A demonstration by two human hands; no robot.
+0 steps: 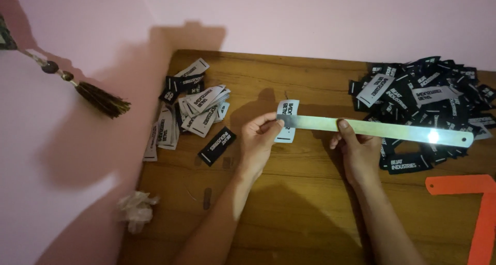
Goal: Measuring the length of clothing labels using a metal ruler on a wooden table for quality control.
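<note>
forearms come up from the bottom edge over a wooden table [289, 234], person standing/sitting close to it. nearest stuff: crumpled bit of pale paper or plastic [136, 209] at the table's left edge, and an orange L-shaped strip [478, 203] at the right, both well apart from the hands. a bit further in, left hand [257, 143] w/ thumb and fingers pinched together on the left end of a long metal ruler [380, 129] and on a white fabric label [287, 120] that sits under the ruler's end, label sticking out above and below the blade. right hand [356, 154] grips the ruler nearer its middle, thumb on top, fingers curled under, so closed on it too. ruler runs left to right roughly level, slightly lower at the far right end, where a bright glare spot shows; can't tell if it's flat on the wood or held just off it. just left of the left hand a single black label [217, 146] lies on its own. beyond that, a loose pile of white and black labels [191, 112] near the table's left edge. on the right, a bigger heap of black labels [429, 97] spreads to the far corner, ruler's right end lying over its near edge. behind it all a pink wall [310, 17], and off left a brown tassel [101, 98] w/ beads hangs against the wall.
</note>
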